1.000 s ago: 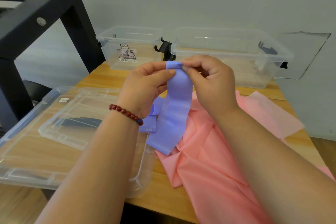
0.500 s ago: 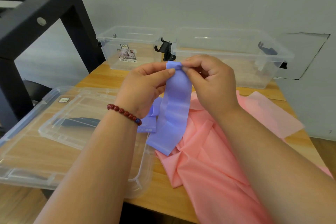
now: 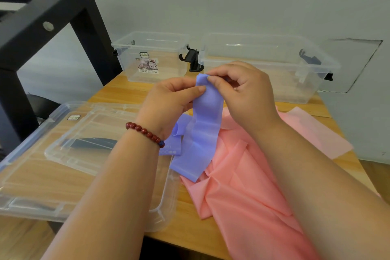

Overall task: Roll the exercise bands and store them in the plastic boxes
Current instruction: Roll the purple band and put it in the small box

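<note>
Wooden table [image 3: 126, 91] against a grey wall, black metal frame [image 3: 52, 19] at left. Two clear plastic boxes at the back edge: small box [image 3: 152, 55] left, large box [image 3: 263, 65] right, both open-topped, black latches between and at the right end. Two clear lids [image 3: 63, 164] stacked on the near left of the table.

Purple band [image 3: 202, 133] is held up above the table centre. Left hand [image 3: 168, 103] pinches its top edge, thumb against fingers; beaded bracelet [image 3: 145, 133] on that wrist. Right hand [image 3: 242, 91] pinches the same top end from the other side, fingers curled in. Top edge is folded over. The band's lower end hangs onto the pink band [image 3: 242, 175], which lies crumpled on the right half of the table.
</note>
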